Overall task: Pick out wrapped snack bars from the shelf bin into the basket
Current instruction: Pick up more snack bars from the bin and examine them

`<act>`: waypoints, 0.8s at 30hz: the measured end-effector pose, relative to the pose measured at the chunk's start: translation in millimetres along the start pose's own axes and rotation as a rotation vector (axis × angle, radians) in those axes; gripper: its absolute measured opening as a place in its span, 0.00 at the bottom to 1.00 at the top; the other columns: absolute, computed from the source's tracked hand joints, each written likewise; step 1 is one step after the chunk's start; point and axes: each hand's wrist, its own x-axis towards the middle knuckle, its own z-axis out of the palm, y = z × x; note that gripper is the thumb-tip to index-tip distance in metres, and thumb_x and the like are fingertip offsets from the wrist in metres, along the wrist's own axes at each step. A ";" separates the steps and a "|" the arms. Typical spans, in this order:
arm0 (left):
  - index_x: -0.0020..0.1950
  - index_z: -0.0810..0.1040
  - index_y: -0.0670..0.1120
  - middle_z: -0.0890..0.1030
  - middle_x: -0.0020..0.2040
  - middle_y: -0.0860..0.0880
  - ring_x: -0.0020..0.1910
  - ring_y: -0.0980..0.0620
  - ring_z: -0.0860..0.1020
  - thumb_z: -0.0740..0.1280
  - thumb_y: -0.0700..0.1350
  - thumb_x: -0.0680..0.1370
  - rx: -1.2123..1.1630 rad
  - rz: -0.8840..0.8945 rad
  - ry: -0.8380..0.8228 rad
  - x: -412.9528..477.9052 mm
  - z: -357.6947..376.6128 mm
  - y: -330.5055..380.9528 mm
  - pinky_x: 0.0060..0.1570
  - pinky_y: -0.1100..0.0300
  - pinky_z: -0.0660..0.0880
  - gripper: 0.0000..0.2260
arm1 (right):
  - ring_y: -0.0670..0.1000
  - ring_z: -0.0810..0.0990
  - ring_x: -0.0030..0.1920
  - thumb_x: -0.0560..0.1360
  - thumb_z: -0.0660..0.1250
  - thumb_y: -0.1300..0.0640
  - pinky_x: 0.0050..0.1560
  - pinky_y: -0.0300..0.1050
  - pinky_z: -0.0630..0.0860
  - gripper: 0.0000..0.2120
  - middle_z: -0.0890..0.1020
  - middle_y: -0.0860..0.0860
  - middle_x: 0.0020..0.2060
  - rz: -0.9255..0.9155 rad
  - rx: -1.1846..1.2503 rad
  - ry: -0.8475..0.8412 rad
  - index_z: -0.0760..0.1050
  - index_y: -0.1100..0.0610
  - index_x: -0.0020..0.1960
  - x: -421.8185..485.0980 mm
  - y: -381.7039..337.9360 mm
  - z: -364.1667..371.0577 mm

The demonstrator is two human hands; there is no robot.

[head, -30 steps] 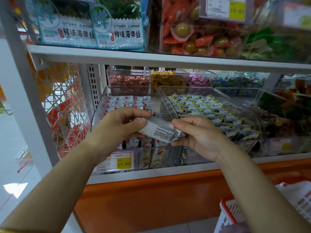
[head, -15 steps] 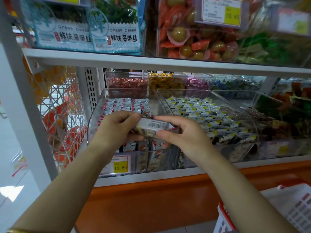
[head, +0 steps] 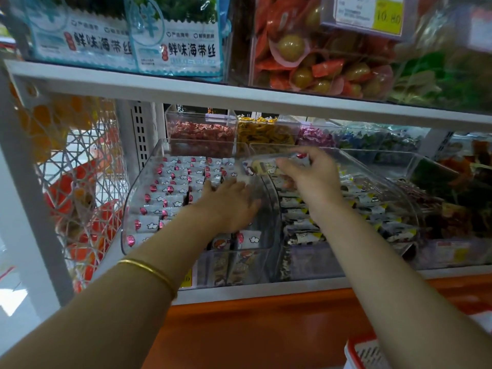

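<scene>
In the head view, the left hand [head: 229,206] reaches palm down into the left bin [head: 133,209] on the lower shelf. Its fingers lie fairly straight over the rows of white bars [head: 170,193] and curl around nothing, though motion blur hides whether the tips touch the wrappers. A gold bangle [head: 149,270] sits on that forearm.

The right hand [head: 311,177] is raised over the wall between the left bin and the right bin [head: 399,187]. It pinches one wrapped bar [head: 266,165] between thumb and fingers. The bar lies roughly level, with its free end pointing left above the left bin's back corner.

The right bin holds bars in white, black and yellow wrappers [head: 300,225]. The basket [head: 355,352], with a red rim, shows at the bottom right corner, well below the shelf and apart from both hands. Seaweed packs [head: 173,43] and a yellow price tag [head: 386,17] sit on the upper shelf.
</scene>
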 end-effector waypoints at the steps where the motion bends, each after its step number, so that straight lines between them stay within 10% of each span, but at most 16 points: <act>1: 0.73 0.61 0.45 0.60 0.75 0.45 0.75 0.47 0.54 0.44 0.57 0.81 0.031 -0.010 -0.003 -0.4 2.1 -2.2 0.69 0.35 0.48 0.25 | 0.50 0.79 0.41 0.72 0.71 0.59 0.40 0.41 0.78 0.11 0.78 0.55 0.56 -0.084 -0.120 -0.036 0.75 0.57 0.54 6.7 -1.7 4.9; 5: 0.71 0.66 0.47 0.62 0.73 0.45 0.74 0.47 0.56 0.43 0.59 0.80 0.065 -0.041 0.065 -16.7 7.0 -13.3 0.68 0.34 0.48 0.26 | 0.46 0.70 0.47 0.71 0.72 0.58 0.37 0.36 0.63 0.13 0.73 0.45 0.44 -0.397 -0.594 -0.228 0.75 0.57 0.53 30.9 -13.9 30.9; 10: 0.67 0.68 0.47 0.69 0.69 0.47 0.70 0.48 0.63 0.45 0.58 0.80 -0.042 -0.040 0.125 -32.0 9.1 -17.8 0.70 0.38 0.51 0.24 | 0.49 0.74 0.44 0.70 0.73 0.54 0.40 0.43 0.69 0.18 0.78 0.50 0.45 -0.565 -1.051 -0.550 0.75 0.56 0.57 43.0 -13.5 72.9; 16: 0.72 0.64 0.49 0.62 0.75 0.51 0.74 0.51 0.57 0.46 0.58 0.81 -0.094 -0.006 0.153 -36.9 9.2 -23.1 0.72 0.42 0.48 0.24 | 0.53 0.74 0.42 0.75 0.67 0.60 0.40 0.45 0.70 0.04 0.77 0.53 0.40 -0.452 -1.193 -0.828 0.78 0.61 0.45 55.9 -1.0 95.3; 24: 0.71 0.66 0.48 0.62 0.74 0.50 0.74 0.51 0.55 0.47 0.61 0.79 -0.079 -0.082 0.130 -44.3 1.5 -35.5 0.71 0.41 0.45 0.27 | 0.57 0.75 0.47 0.76 0.56 0.69 0.40 0.48 0.71 0.11 0.76 0.62 0.56 -0.327 -1.191 -0.894 0.71 0.65 0.57 61.5 -8.3 92.4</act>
